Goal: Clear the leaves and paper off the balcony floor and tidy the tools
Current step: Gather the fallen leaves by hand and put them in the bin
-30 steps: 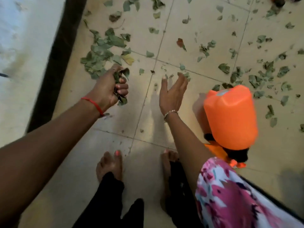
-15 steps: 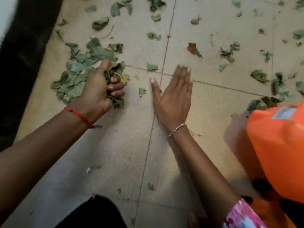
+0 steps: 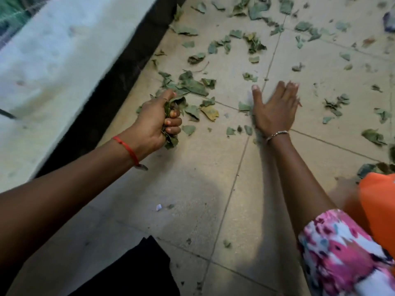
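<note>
Tiled balcony floor [image 3: 192,184], with a pale wall and a dark skirting [image 3: 119,82] along its foot.

- Nearest: one white paper scrap [image 3: 158,207] lies out from the skirting, untouched.
- Orange container [image 3: 378,210] sits well apart from the skirting, at the frame edge.
- Left hand [image 3: 154,122], close beside the skirting, has its fingers curled tight round a bunch of leaves [image 3: 171,144]. Same grip as a second ago.
- Right hand [image 3: 275,107], farther out from the skirting. Change: a second ago it was lifted off the floor; now it lies palm down, fingers straight and together, holding nothing. A few small leaves [image 3: 243,106] lie against its thumb side.
- Reading: probably a sweep of strays toward the skirting.
- Beyond: a loose leaf pile [image 3: 192,86] just off the skirting, and scattered leaves [image 3: 254,9] farther on.
- Clearing looks early; the paper is not yet collected.
</note>
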